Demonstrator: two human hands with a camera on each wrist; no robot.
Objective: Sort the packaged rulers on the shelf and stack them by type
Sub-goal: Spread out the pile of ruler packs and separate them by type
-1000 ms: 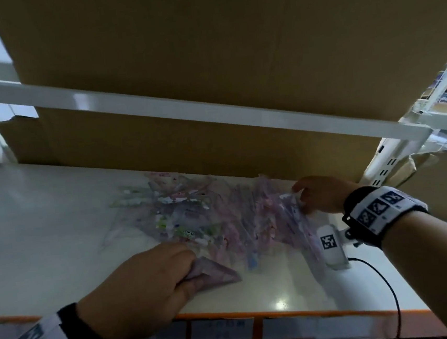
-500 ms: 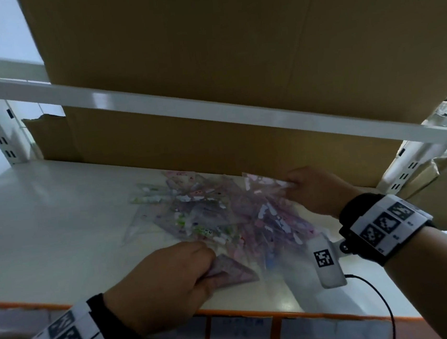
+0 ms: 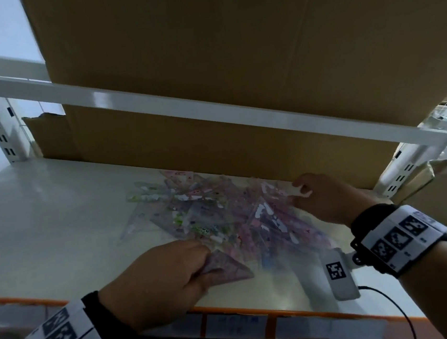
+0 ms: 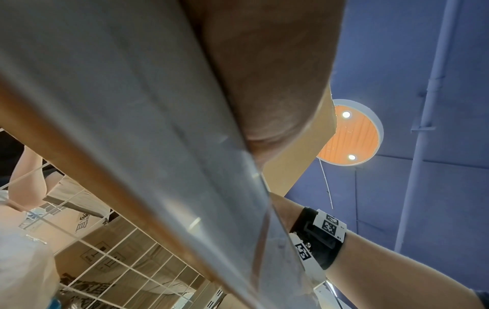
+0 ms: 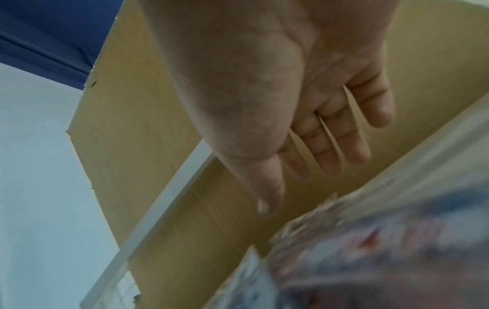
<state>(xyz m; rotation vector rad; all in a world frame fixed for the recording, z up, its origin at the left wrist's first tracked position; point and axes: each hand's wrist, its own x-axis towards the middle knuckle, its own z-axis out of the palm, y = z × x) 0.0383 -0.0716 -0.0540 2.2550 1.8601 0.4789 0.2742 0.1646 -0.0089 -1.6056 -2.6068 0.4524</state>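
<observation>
- Left hand [image 3: 156,282] sits low at the front edge of the white shelf [image 3: 43,214], fingers curled over a purplish triangular ruler packet [image 3: 226,268], pinning its near corner between thumb and fingers
- That packet lies flat on the shelf, its point aimed right, just in front of the main heap
- The heap of packaged rulers [image 3: 221,218] is spread across the middle of the shelf, clear sleeves with pink, green and white print overlapping every which way
- Right hand [image 3: 326,200] is in at the far right edge of the heap, close to the cardboard box [image 3: 215,148] at the back
- In the head view its thumb and fingertips pinch a small white-edged packet [image 3: 296,191]
- Right wrist view shows the fingers [image 5: 354,142] long and only loosely bent, packets blurred below them, so how tight that pinch is I cannot tell
</observation>
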